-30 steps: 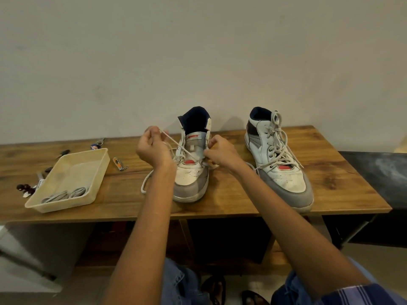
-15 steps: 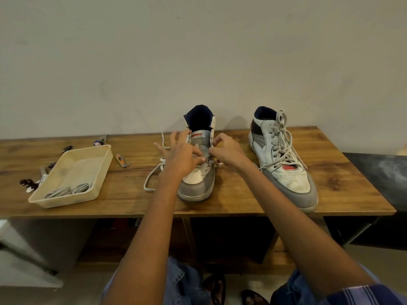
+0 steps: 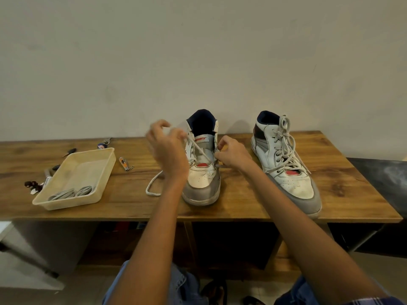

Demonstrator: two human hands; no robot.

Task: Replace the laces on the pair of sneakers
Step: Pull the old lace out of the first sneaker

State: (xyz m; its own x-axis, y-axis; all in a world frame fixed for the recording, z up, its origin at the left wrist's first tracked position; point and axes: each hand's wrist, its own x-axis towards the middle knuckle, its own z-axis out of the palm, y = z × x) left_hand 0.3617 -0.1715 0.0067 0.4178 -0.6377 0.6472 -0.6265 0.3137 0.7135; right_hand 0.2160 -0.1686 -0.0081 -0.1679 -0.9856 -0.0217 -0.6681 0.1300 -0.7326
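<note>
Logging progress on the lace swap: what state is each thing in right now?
Left sneaker: upright, mostly unlaced.
Right sneaker: upright, fully laced.
Lace: partly pulled out, looped on table.
Tray: holds grey laces.
Left hand: pinches lace.
Right hand: grips left sneaker's eyelet edge.

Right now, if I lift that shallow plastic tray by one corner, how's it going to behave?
The tray looks like thin plastic, so it is probably light and may flex. Its only visible load, the bundled grey laces, sits at the near end, so they would likely slide. On the smooth wooden table it should also push easily.
</note>
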